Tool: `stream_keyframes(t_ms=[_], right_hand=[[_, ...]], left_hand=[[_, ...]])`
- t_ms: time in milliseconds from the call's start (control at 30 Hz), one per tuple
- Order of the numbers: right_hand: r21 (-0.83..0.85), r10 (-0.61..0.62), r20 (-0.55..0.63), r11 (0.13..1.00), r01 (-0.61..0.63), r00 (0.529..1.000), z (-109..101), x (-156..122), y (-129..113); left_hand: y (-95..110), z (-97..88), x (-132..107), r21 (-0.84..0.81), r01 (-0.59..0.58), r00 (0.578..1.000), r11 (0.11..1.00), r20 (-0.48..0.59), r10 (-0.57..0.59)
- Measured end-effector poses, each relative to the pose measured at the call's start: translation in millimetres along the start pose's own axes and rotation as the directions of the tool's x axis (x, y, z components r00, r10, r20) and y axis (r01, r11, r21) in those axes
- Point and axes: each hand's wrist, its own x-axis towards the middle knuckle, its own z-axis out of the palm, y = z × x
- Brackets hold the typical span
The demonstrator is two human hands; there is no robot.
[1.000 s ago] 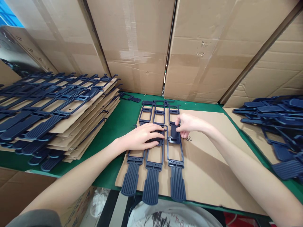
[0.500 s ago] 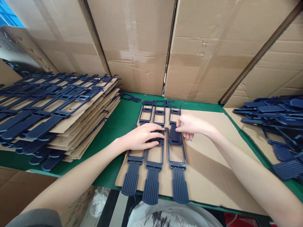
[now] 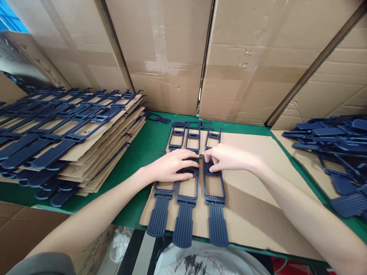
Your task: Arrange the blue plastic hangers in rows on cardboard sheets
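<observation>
Three long dark blue plastic parts lie side by side on a cardboard sheet (image 3: 252, 206) on the green table (image 3: 149, 141). My left hand (image 3: 172, 166) lies flat, fingers stretched, pressing on the middle of the left part (image 3: 158, 215) and the centre part (image 3: 185, 217). My right hand (image 3: 226, 158) rests on the third part (image 3: 215, 214), fingertips curled down onto its ribbed middle beside the left hand. The two hands almost touch.
At the left stands a stack of cardboard sheets (image 3: 86, 145) layered with the same blue parts. A loose heap of blue parts (image 3: 338, 152) lies at the right. Large cardboard boxes (image 3: 172, 57) wall the back. One stray part (image 3: 157, 118) lies behind the sheet.
My right hand has slid left and down onto the third part's middle, closing the gap to my left hand. The third part has shifted slightly nearer. My left hand stays put.
</observation>
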Motion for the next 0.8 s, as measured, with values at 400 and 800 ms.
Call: stream_keyframes(t_ms=[400, 800], right_hand=[[-0.087, 0.052, -0.281, 0.993, -0.079, 0.958, -4.6, 5.0, 31.8], [0.002, -0.137, -0.241, 0.99, 0.142, 0.961, 8.7, 18.0, 37.2]], left_hand=[[-1.4, 2.0, -1.2, -0.003, 0.001, 1.0, 1.0, -0.001, -0.001], [-0.2, 0.9, -0.5, -0.004, -0.002, 1.0, 1.0, -0.011, 0.002]])
